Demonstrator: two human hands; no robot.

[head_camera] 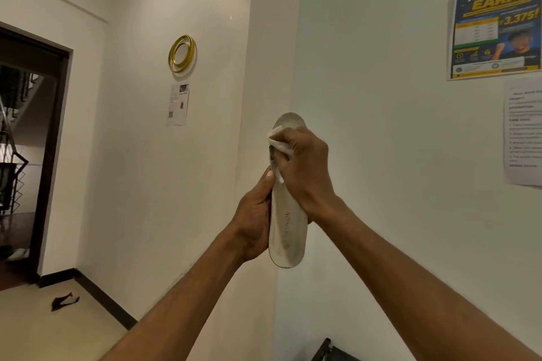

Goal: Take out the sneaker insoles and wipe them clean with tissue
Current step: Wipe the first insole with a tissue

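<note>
A white sneaker insole (288, 231) stands upright in front of me, heel end down, with faint grey lettering along it. My left hand (254, 220) grips its left edge near the middle. My right hand (305, 167) presses a crumpled white tissue (278, 143) against the upper half of the insole, and covers that part. The rounded toe end shows above my right hand. No sneaker is in view.
A white wall corner stands right behind the insole. A gold ring ornament (181, 53) and a paper notice (177, 104) hang to the left, posters (495, 26) to the right. A dark doorway (29, 155) opens at far left. A small dark scrap (65, 300) lies on the floor.
</note>
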